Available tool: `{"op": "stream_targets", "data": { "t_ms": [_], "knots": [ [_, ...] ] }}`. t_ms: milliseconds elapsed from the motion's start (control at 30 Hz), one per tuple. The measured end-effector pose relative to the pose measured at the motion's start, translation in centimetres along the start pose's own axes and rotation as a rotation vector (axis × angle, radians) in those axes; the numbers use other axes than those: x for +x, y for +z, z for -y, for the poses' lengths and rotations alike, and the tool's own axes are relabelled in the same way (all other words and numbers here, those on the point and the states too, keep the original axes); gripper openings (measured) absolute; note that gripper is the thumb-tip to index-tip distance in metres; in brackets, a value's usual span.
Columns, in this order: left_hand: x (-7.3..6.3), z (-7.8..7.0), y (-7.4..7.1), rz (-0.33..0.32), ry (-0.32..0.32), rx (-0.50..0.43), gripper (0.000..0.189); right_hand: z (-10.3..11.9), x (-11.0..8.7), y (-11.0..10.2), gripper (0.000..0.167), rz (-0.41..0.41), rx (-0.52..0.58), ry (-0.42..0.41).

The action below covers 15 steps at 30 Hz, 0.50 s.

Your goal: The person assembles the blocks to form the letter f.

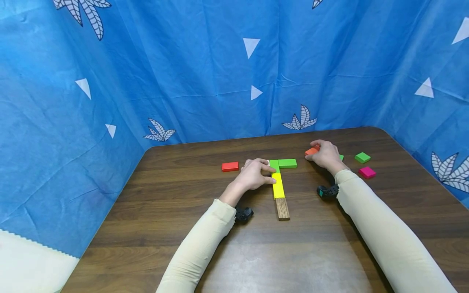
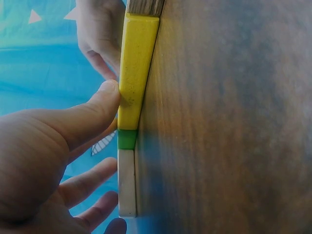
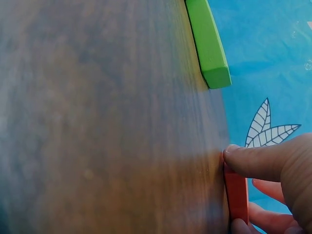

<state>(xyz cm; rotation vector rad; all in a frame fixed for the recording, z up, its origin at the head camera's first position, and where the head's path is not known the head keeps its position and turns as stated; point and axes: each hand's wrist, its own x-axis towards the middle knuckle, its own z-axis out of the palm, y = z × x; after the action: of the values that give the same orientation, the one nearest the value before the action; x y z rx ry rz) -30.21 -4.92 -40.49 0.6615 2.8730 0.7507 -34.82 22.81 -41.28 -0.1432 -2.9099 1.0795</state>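
Note:
My left hand [image 1: 253, 175] lies over a joined line of blocks, its fingers fairly straight. The line runs from a brown wood-grain block [image 1: 282, 209] to a yellow block [image 1: 278, 187], then a green block [image 1: 274, 165]. Another green block [image 1: 287, 163] extends rightward from the far end. Beyond the green, a white block [image 2: 126, 183] shows in the left wrist view, with the fingertips close to it and the thumb by the yellow block's edge. At the back right, my right hand [image 1: 327, 155] pinches an orange block [image 1: 311, 150] between thumb and fingers.
To the left of the line lies a red block [image 1: 230, 167]. Right of my right hand are a green block [image 1: 362, 157] and a magenta block [image 1: 367, 172]; another green piece [image 1: 341, 157] is mostly hidden by the hand. A blue curtain [image 1: 220, 73] surrounds the table's far side.

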Motion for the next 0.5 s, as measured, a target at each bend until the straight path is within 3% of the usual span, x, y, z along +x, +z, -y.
{"op": "stream_targets", "data": {
  "t_ms": [500],
  "knots": [
    [-0.13,-0.13,-0.09,0.004,-0.011,-0.016,0.04,0.02,-0.14,-0.26,0.059,0.007,-0.004,-0.031]
  ]
}}
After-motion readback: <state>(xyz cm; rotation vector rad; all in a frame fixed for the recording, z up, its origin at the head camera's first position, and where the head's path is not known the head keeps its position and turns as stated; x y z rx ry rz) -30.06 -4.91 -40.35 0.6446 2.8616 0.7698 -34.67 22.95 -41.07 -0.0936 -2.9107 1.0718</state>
